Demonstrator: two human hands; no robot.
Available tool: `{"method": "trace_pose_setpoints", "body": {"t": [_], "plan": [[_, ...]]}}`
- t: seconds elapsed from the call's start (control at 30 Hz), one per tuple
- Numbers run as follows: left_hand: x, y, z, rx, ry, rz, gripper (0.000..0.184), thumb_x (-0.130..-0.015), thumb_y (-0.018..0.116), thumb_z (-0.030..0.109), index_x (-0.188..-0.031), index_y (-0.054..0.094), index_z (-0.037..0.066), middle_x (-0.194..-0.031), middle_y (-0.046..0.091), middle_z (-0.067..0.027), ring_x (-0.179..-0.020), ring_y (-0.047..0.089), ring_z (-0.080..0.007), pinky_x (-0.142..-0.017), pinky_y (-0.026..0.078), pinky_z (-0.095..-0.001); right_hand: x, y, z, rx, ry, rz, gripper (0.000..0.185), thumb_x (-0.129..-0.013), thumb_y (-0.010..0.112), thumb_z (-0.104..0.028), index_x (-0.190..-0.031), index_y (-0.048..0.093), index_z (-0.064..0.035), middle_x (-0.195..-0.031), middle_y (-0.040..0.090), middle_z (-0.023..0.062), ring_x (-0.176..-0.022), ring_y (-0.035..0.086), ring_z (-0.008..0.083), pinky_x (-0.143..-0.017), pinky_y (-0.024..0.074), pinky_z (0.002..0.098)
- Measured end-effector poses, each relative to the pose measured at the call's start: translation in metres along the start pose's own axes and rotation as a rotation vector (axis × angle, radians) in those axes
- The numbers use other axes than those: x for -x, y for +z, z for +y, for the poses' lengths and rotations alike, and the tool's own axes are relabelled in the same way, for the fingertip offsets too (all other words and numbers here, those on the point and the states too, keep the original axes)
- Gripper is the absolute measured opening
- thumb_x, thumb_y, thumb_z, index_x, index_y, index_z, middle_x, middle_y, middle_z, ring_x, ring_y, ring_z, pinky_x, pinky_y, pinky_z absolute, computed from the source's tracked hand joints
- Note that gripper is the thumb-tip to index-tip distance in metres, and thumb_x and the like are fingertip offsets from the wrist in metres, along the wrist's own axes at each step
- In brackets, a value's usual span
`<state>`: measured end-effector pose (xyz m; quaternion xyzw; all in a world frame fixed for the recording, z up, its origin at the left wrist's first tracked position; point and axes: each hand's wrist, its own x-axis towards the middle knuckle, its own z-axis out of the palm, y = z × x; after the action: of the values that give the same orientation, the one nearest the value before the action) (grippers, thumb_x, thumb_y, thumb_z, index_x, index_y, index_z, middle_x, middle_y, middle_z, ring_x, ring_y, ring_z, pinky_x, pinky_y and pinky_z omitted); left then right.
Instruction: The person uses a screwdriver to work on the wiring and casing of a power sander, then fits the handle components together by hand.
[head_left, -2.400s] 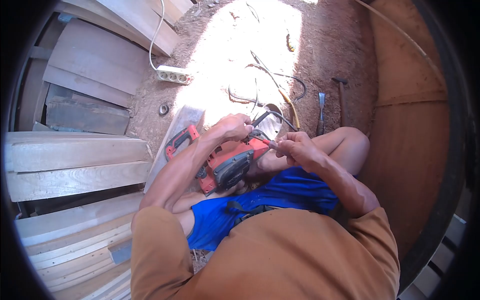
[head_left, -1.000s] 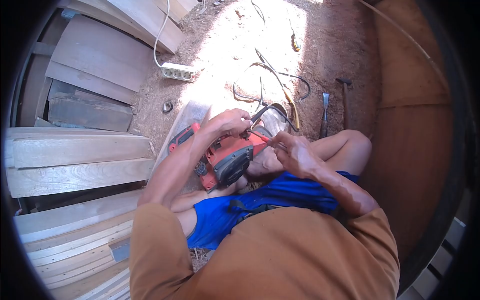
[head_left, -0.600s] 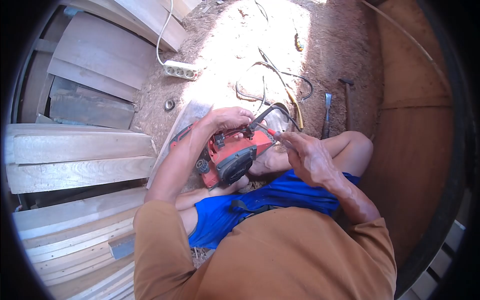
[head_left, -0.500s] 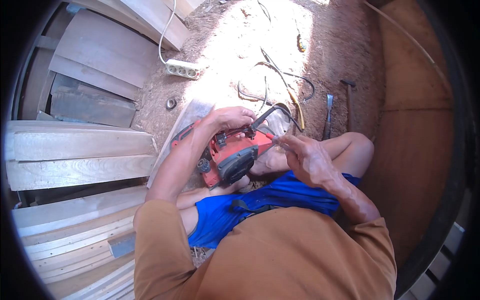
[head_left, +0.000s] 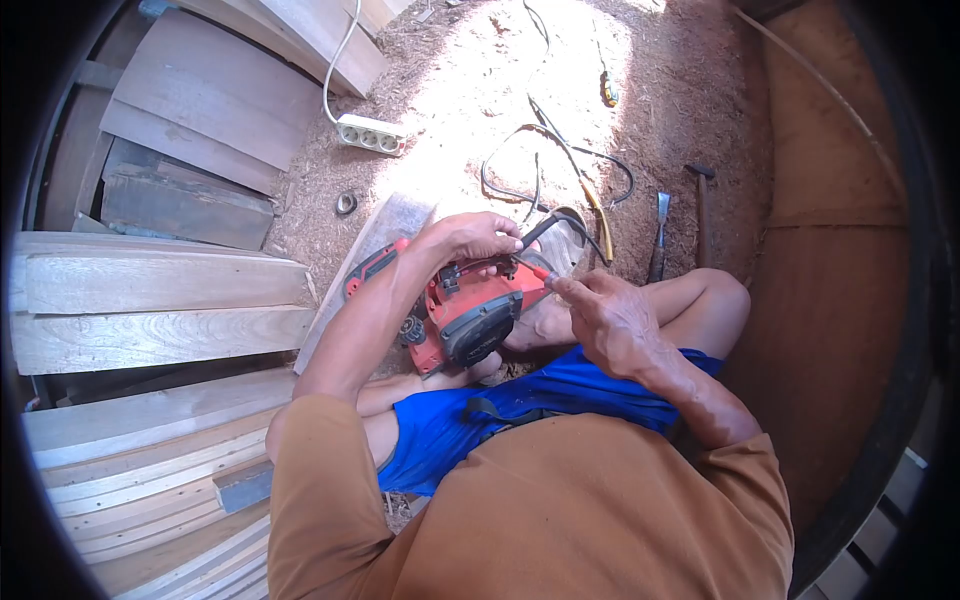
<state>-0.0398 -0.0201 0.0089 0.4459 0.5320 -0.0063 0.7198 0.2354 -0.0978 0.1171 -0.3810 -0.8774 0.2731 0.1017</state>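
A red and black electric planer (head_left: 478,318) lies across my lap, on its side, with its handle end towards the upper left. Over its upper edge, my left hand (head_left: 482,238) has its fingers pinched at the black power cord (head_left: 543,232) where it meets the body. My right hand (head_left: 610,318) grips a screwdriver (head_left: 545,274) with a red part showing, its tip pointing into the planer beside my left fingers. The exact contact of the tip is hidden. Under the planer sits a pale board (head_left: 375,235).
Stacked planks (head_left: 165,290) line the left side. On the dusty ground lie a power strip (head_left: 371,136), a roll of tape (head_left: 346,204), a loose cable (head_left: 570,150), a chisel (head_left: 660,235), a hammer (head_left: 702,215) and a yellow-black item (head_left: 609,90). A brown panel (head_left: 830,300) stands at right.
My right hand has turned a little around the screwdriver, its fingers curling in more. My left hand stays at the cord. The whole view has shifted slightly.
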Motion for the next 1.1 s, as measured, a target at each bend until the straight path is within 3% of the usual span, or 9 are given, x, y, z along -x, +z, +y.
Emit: {"method": "trace_pose_setpoints", "body": {"t": [0.17, 0.27, 0.37, 0.47, 0.57, 0.67, 0.77, 0.97, 1.1], "plan": [[0.003, 0.003, 0.005, 0.043, -0.036, 0.006, 0.021, -0.112, 0.056, 0.02, -0.123, 0.07, 0.008, -0.087, 0.076, -0.006, -0.061, 0.063, -0.0084, -0.057, 0.054, -0.0276, -0.006, -0.006, -0.009, 0.087, 0.019, -0.091, 0.047, -0.086, 0.072, -0.013, -0.132, 0.066, -0.0068, -0.095, 0.068, 0.0214, -0.084, 0.071, 0.042, -0.072, 0.0571, 0.0523], [0.004, 0.007, 0.006, 0.027, -0.026, 0.018, 0.022, -0.112, 0.055, 0.018, -0.124, 0.07, 0.007, -0.086, 0.076, -0.0062, -0.061, 0.062, -0.0089, -0.057, 0.054, -0.0281, -0.011, -0.002, -0.015, 0.117, 0.101, -0.188, 0.05, -0.088, 0.064, -0.004, -0.137, 0.066, -0.0059, -0.09, 0.064, 0.0193, -0.085, 0.069, 0.0424, -0.072, 0.0549, 0.053], [0.0, 0.011, 0.003, -0.03, -0.008, 0.039, 0.024, -0.111, 0.053, 0.016, -0.124, 0.07, 0.006, -0.086, 0.076, -0.0067, -0.061, 0.062, -0.0093, -0.058, 0.055, -0.0288, -0.007, 0.007, -0.019, 0.071, 0.179, -0.196, 0.045, -0.09, 0.065, -0.005, -0.135, 0.066, -0.0048, -0.097, 0.069, 0.0221, -0.091, 0.071, 0.0447, -0.076, 0.0564, 0.0539], [-0.002, 0.011, -0.001, -0.098, 0.011, 0.07, 0.026, -0.11, 0.052, 0.015, -0.124, 0.071, 0.005, -0.087, 0.076, -0.0072, -0.061, 0.062, -0.0096, -0.059, 0.055, -0.0293, -0.011, 0.009, -0.007, -0.315, 0.328, -0.09, 0.04, -0.093, 0.064, -0.006, -0.133, 0.066, -0.0036, -0.108, 0.073, 0.0274, -0.098, 0.072, 0.0467, -0.08, 0.058, 0.0546], [-0.002, 0.012, 0.006, -0.137, 0.023, 0.069, 0.027, -0.11, 0.051, 0.016, -0.124, 0.072, 0.005, -0.087, 0.077, -0.0073, -0.061, 0.063, -0.0096, -0.06, 0.055, -0.0293, -0.006, 0.012, -0.003, -0.404, 0.392, -0.036, 0.037, -0.094, 0.065, -0.009, -0.131, 0.066, -0.0027, -0.115, 0.072, 0.033, -0.101, 0.073, 0.0482, -0.084, 0.0585, 0.0557], [-0.001, 0.018, 0.003, -0.076, 0.02, 0.065, 0.026, -0.108, 0.051, 0.014, -0.121, 0.071, 0.005, -0.084, 0.074, -0.0068, -0.059, 0.062, -0.01, -0.056, 0.054, -0.0299, -0.012, -0.009, -0.025, -0.036, 0.364, -0.233, 0.037, -0.094, 0.065, -0.01, -0.13, 0.065, -0.0019, -0.114, 0.072, 0.0346, -0.098, 0.074, 0.0481, -0.083, 0.0581, 0.0569], [0.009, 0.021, 0.009, -0.032, 0.014, 0.076, 0.025, -0.106, 0.051, 0.013, -0.118, 0.071, 0.005, -0.081, 0.072, -0.0064, -0.057, 0.06, -0.0104, -0.052, 0.052, -0.0305, -0.015, -0.017, -0.029, 0.159, 0.073, -0.373, 0.038, -0.093, 0.065, -0.011, -0.13, 0.065, -0.0009, -0.11, 0.072, 0.0345, -0.098, 0.073, 0.0488, -0.083, 0.0578, 0.0575], [0.009, 0.02, 0.01, -0.104, -0.007, 0.083, 0.029, -0.11, 0.048, 0.015, -0.123, 0.073, 0.006, -0.086, 0.075, -0.0062, -0.062, 0.064, -0.0092, -0.058, 0.056, -0.0287, -0.011, -0.004, -0.023, -0.101, 0.277, -0.269, 0.038, -0.093, 0.061, -0.004, -0.13, 0.067, 0.0016, -0.112, 0.073, 0.0335, -0.104, 0.072, 0.0509, -0.088, 0.0584, 0.0558], [0.002, 0.021, 0.008, -0.157, 0.022, 0.101, 0.03, -0.108, 0.047, 0.014, -0.12, 0.073, 0.004, -0.084, 0.074, -0.0068, -0.061, 0.063, -0.0095, -0.056, 0.055, -0.029, -0.006, 0.021, 0.009, -0.598, 0.35, -0.066, 0.036, -0.096, 0.059, -0.004, -0.129, 0.066, 0.0069, -0.117, 0.073, 0.0335, -0.107, 0.073, 0.0504, -0.092, 0.0589, 0.054]]}}
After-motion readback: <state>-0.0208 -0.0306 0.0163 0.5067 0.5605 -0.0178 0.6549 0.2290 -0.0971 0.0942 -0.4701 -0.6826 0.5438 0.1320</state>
